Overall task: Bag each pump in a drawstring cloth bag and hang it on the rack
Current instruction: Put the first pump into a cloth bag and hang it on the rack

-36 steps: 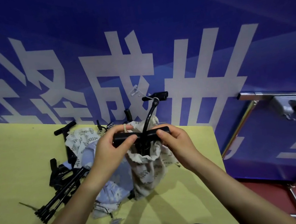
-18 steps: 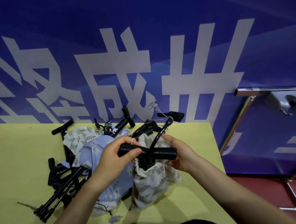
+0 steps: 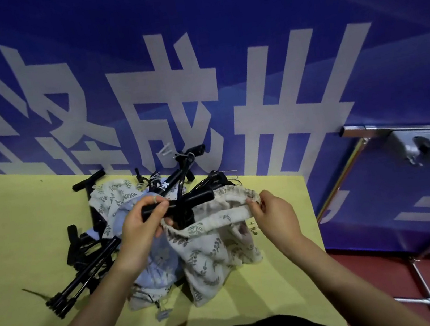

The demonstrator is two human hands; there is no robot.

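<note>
Item: 1 pump [image 3: 176, 203], T-handle protruding from leaf-print drawstring bag [image 3: 209, 243], centre of table [image 3: 10, 235]. Left hand [image 3: 140, 230] grips handle; right hand [image 3: 275, 216] pinches bag rim. Risk: hose [image 3: 185, 167] sticking up far side may snag the closing drawstring.

On the table [image 3: 16, 220], the bag [image 3: 214, 243] lies near the right edge, a pump [image 3: 177, 206] standing in its mouth. Left of the bag lie more pumps [image 3: 86, 277], seemingly tangled. The rack [image 3: 400, 140] stands right of the table.
</note>
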